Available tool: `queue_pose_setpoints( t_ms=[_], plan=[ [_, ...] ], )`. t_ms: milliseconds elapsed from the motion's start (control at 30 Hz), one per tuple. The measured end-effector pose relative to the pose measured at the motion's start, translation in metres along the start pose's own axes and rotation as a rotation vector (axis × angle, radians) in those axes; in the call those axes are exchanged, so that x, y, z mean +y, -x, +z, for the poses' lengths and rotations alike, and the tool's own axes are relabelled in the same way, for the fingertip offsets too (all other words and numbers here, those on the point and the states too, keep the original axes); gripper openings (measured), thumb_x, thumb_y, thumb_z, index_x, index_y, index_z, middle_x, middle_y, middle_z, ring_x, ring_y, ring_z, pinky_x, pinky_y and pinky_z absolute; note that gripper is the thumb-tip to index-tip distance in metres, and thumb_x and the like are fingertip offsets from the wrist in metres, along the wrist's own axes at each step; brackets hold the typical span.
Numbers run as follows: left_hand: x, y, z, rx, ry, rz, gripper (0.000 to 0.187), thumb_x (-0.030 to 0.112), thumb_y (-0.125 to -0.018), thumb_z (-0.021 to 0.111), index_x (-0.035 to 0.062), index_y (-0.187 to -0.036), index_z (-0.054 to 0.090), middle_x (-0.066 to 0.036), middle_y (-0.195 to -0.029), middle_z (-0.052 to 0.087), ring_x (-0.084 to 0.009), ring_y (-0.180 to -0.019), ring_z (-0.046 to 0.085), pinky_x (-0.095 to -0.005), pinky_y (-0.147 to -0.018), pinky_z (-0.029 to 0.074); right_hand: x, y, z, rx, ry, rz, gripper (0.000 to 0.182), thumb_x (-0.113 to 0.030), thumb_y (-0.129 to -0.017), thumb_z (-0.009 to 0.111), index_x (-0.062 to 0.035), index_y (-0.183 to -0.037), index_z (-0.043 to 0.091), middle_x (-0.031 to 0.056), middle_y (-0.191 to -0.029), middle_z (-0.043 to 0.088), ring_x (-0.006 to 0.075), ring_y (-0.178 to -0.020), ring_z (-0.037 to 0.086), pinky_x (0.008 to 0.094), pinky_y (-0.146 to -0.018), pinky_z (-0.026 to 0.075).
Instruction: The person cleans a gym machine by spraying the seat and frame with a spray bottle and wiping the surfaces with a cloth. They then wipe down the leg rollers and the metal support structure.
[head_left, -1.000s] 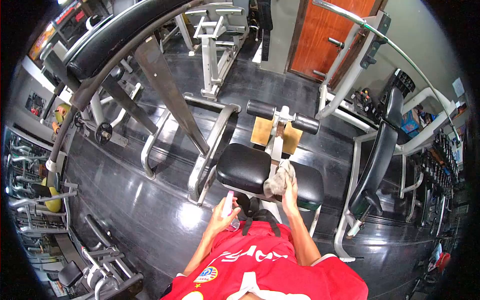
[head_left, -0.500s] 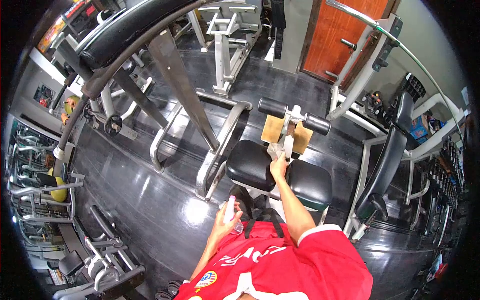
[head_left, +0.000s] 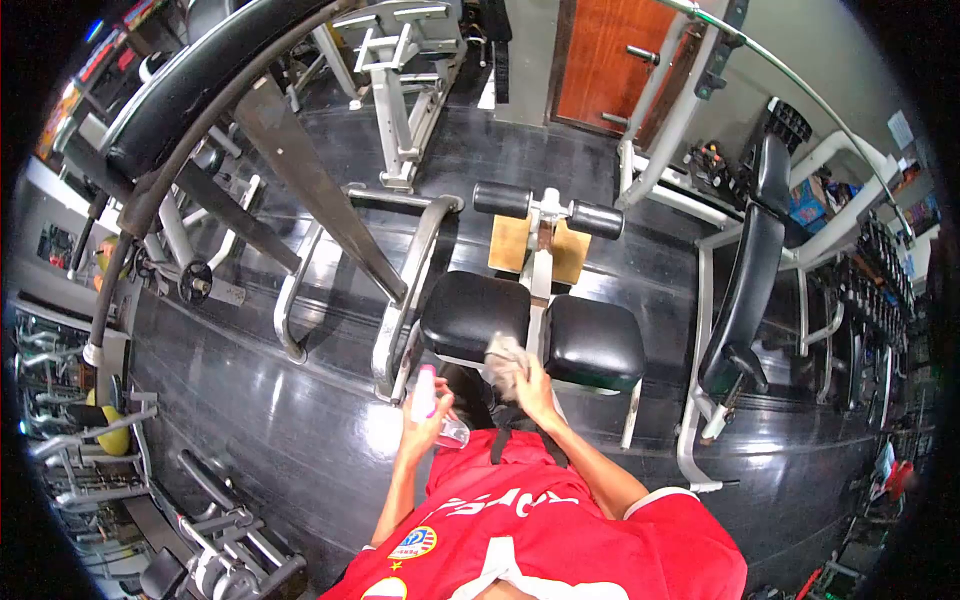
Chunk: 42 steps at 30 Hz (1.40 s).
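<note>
My left hand [head_left: 428, 417] is closed round a clear spray bottle with a white and pink top [head_left: 426, 390], held in front of my body. In my right hand [head_left: 535, 392] is a crumpled greyish cloth [head_left: 506, 366], bunched between the fingers. The cloth is just in front of the bench, over the near edge of the left black seat pad [head_left: 478, 308]. To its right is the second black pad [head_left: 597, 342]. Beyond them, a pale post carries two black foam rollers [head_left: 551, 206].
A large steel-framed machine [head_left: 330, 200] stands on my left. At the right is a black padded seat [head_left: 745, 290] on a white frame. A wooden board [head_left: 510, 245] lies behind the post. Farther back are a red-brown door [head_left: 610, 70] and dumbbell racks [head_left: 880, 290].
My right hand has drawn back toward my body with the cloth, away from the post between the pads. The left hand still grips the bottle. The view has shifted slightly right.
</note>
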<state>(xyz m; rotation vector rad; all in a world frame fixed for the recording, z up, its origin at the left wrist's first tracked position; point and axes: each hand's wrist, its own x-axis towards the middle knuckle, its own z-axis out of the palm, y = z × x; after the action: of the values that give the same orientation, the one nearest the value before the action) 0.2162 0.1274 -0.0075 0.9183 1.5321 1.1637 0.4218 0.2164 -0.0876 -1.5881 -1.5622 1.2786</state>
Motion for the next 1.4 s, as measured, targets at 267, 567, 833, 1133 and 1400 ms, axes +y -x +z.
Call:
queue_pose_setpoints(
  t_ms=[267,567,833,1133,1400],
  plan=[
    [0.028,0.01,-0.033,0.173,-0.089,0.092,0.029,0.007,-0.09,0.063,-0.0012,-0.116,0.052,-0.006,-0.089,0.061,-0.0133,-0.061,0.063,-0.0266,-0.059,0.05,0.031,-0.041,0.144,-0.713,-0.949,0.827,0.022,-0.027,-0.1,0.049,-0.01,-0.11,0.059,0.0028,-0.103,0.064,0.0204,-0.095,0.061,0.0397,-0.083,0.049],
    [0.015,0.032,-0.028,0.226,-0.031,0.03,0.03,0.009,-0.091,0.061,-0.0013,-0.117,0.052,-0.005,-0.09,0.061,-0.0122,-0.061,0.063,-0.0253,-0.051,0.044,0.043,-0.035,0.141,-0.444,-1.209,0.772,0.037,-0.018,-0.103,0.028,-0.0005,-0.123,0.053,0.0125,-0.117,0.063,0.0269,-0.108,0.061,0.0411,-0.097,0.048],
    [0.011,0.014,-0.011,0.101,-0.025,0.012,0.033,0.01,-0.089,0.064,-0.0014,-0.117,0.052,-0.006,-0.09,0.062,-0.0135,-0.063,0.064,-0.0268,-0.056,0.048,0.059,-0.002,0.036,-0.258,-1.223,0.747,0.036,-0.02,-0.101,0.033,0.0001,-0.12,0.056,0.0134,-0.116,0.064,0.0277,-0.106,0.061,0.0424,-0.093,0.048],
    [0.026,-0.01,0.018,-0.132,-0.072,0.044,0.032,0.009,-0.09,0.064,-0.0011,-0.118,0.052,-0.006,-0.093,0.06,-0.0119,-0.062,0.061,-0.0265,-0.058,0.049,0.136,0.022,-0.029,0.182,-1.303,0.766,0.036,-0.021,-0.099,0.035,-0.0008,-0.117,0.059,0.0166,-0.112,0.065,0.0291,-0.102,0.064,0.0438,-0.09,0.052],
    [0.015,-0.015,0.03,-0.254,-0.043,0.034,0.033,0.011,-0.091,0.064,-0.0004,-0.119,0.052,-0.006,-0.092,0.06,-0.0099,-0.062,0.06,-0.0251,-0.059,0.049,0.152,0.047,-0.111,0.886,-1.15,0.583,0.032,-0.02,-0.099,0.037,-0.0045,-0.119,0.057,0.0112,-0.111,0.064,0.0273,-0.095,0.066,0.0421,-0.078,0.056]
  ],
)
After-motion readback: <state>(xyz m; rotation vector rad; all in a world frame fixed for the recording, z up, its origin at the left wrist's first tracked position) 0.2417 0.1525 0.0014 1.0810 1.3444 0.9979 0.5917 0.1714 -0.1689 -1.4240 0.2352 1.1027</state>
